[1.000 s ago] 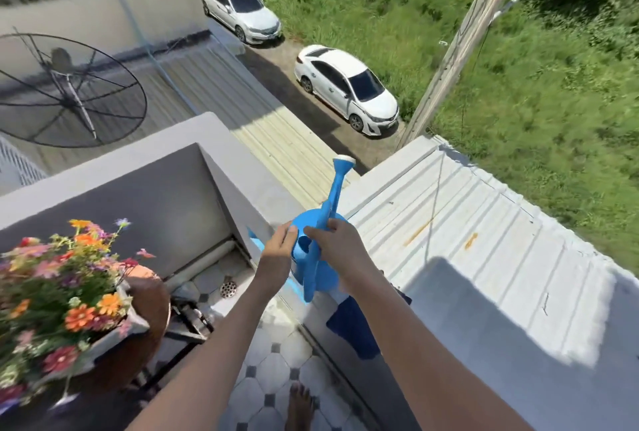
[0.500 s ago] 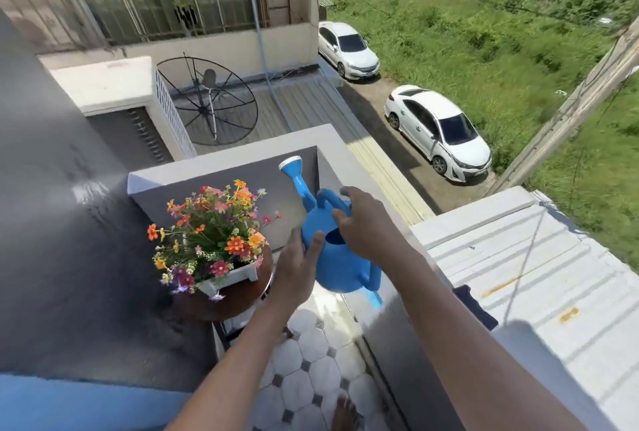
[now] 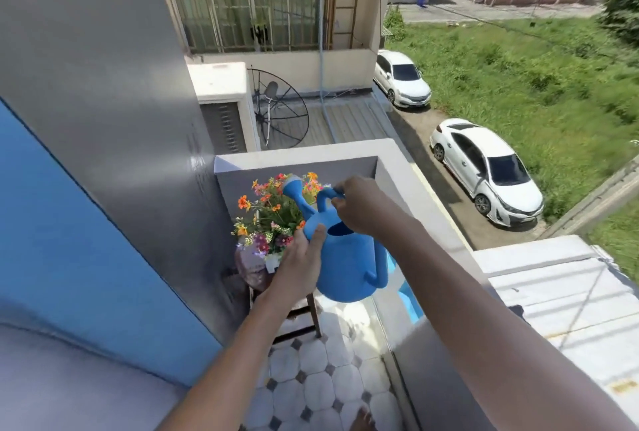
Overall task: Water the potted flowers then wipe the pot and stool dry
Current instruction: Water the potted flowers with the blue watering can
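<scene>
A blue watering can (image 3: 345, 264) hangs in the air over the balcony corner. Its spout head (image 3: 292, 185) points up and left, just above the flowers. My right hand (image 3: 359, 204) grips the can's top handle. My left hand (image 3: 304, 257) presses flat against the can's left side. The orange, pink and red flowers (image 3: 269, 219) stand in a white pot (image 3: 272, 262), mostly hidden behind my left hand. The pot rests on a round brown stool (image 3: 247, 264) in the corner.
A grey parapet wall (image 3: 408, 181) bounds the balcony on the far and right sides, with a long drop to a driveway and two white cars (image 3: 484, 167) beyond. A grey and blue house wall (image 3: 103, 154) rises on the left. The floor tiles (image 3: 311, 372) are white and grey.
The can has swung left from the parapet to over the flowers, its spout now pointing left. My view has turned left toward the corner. Both hands stayed on the can.
</scene>
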Demonstrator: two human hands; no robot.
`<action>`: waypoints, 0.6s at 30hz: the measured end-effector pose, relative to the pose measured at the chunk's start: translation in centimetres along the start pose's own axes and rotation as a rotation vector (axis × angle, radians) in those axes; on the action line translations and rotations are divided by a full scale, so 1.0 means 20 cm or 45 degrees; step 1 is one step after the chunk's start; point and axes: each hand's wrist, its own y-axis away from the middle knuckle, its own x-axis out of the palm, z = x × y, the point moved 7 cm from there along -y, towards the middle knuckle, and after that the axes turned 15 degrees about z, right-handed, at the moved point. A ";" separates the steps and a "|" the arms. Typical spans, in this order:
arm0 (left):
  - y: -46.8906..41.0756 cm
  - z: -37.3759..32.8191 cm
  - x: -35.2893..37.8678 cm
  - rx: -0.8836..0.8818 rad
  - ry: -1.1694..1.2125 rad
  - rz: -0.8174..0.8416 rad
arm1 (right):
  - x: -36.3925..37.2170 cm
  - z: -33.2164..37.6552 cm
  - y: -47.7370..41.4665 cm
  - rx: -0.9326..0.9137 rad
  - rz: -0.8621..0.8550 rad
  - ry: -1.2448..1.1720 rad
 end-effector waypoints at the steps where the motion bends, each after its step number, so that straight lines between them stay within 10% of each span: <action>1: 0.01 0.00 -0.01 -0.012 0.000 0.009 | 0.00 0.02 -0.01 -0.005 0.008 0.005; 18: 0.01 0.04 -0.10 -0.097 0.045 -0.002 | 0.01 0.16 -0.15 0.009 0.110 0.101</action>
